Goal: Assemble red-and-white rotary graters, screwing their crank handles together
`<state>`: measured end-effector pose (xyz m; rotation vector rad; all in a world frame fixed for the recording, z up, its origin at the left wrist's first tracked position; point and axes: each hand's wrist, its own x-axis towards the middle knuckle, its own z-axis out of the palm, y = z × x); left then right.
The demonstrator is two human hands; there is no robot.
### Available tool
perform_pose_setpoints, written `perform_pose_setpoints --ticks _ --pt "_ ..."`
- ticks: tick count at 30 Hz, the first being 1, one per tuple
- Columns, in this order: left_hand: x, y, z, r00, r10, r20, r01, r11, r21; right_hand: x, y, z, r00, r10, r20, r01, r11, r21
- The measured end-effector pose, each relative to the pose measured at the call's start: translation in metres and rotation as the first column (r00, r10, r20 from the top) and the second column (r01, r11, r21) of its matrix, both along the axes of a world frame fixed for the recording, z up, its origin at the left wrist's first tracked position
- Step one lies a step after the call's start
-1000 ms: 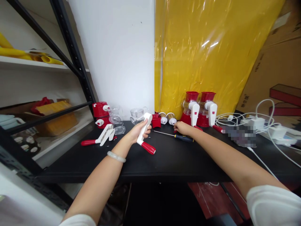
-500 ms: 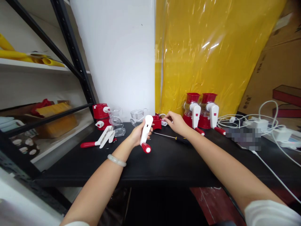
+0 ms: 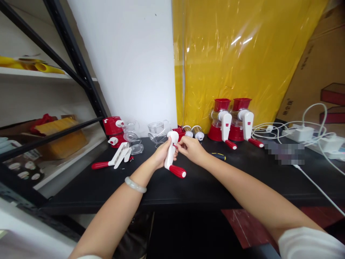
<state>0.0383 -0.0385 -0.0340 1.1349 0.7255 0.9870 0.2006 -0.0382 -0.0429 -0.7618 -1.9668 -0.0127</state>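
Observation:
My left hand (image 3: 161, 155) grips a white crank handle (image 3: 170, 155) with a red knob, raised over the black table. My right hand (image 3: 193, 148) is closed in a pinch on a small red piece (image 3: 175, 145), held against the slot in the crank's white arm. Behind the hands lie a red grater part (image 3: 178, 130), partly hidden, and two metal grater drums (image 3: 198, 132) with white ends. A screwdriver (image 3: 218, 156) with a black and yellow handle is mostly covered by my right forearm.
Two assembled rotary graters (image 3: 222, 124) stand at the back right, near white cables and chargers (image 3: 299, 133). At left are red grater bases (image 3: 113, 126), clear plastic parts (image 3: 156, 128) and another crank handle (image 3: 118, 156). A black-framed shelf (image 3: 88, 93) borders the table (image 3: 151, 196).
My right hand has come left and nearer, from beside the drums to the crank handle, bringing the small red piece. The crank in my left hand has tilted, its red knob swinging right.

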Motion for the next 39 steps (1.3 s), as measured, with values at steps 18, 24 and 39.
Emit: perform_pose_setpoints --ticks 18,24,39 --pt "-0.001 0.001 -0.005 0.985 -0.15 0.083 0.153 0.988 -0.037 0.005 -0.001 -0.003 0.96 0.197 -0.2 -0.246 0.935 -0.257" --pt "-0.001 -0.002 -0.002 0.973 -0.218 0.078 0.224 0.971 -0.078 0.01 -0.002 0.002 0.951 0.249 -0.185 -0.296 0.906 -0.302" --pt "-0.004 -0.002 -0.003 0.943 -0.329 0.052 0.332 0.939 -0.092 0.011 -0.001 0.0 0.938 0.259 -0.231 -0.329 0.876 -0.353"
